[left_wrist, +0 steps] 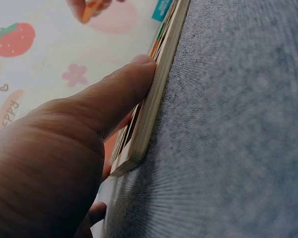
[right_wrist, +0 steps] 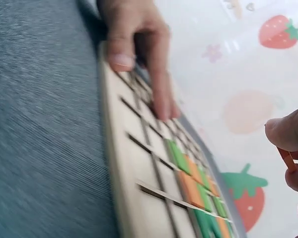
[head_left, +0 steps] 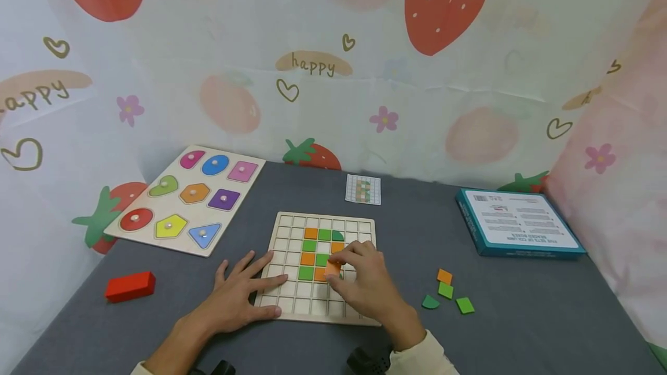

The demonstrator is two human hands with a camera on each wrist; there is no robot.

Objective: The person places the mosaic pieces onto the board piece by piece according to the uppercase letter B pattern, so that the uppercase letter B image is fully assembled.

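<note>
A pale wooden grid board [head_left: 302, 307] lies on the grey cloth, with orange, light green and dark green tiles set in its middle squares. My right hand [head_left: 367, 282] pinches an orange tile [head_left: 332, 269] between thumb and fingers above these tiles. In the right wrist view the same orange tile [right_wrist: 287, 158] is seen edge-on, apart from the board. My left hand [head_left: 237, 294] is spread at the board's left side, its fingers and thumb resting on the board. The left wrist view shows that thumb [left_wrist: 121, 84] against the board's edge.
Right of the board lie a loose orange tile [head_left: 444, 276], green tiles [head_left: 465, 305] and a dark green rounded piece [head_left: 429, 302]. A pattern card [head_left: 372, 195] lies behind it. Further out are a shape puzzle [head_left: 172, 190], a red block [head_left: 130, 287] and a teal box [head_left: 523, 221].
</note>
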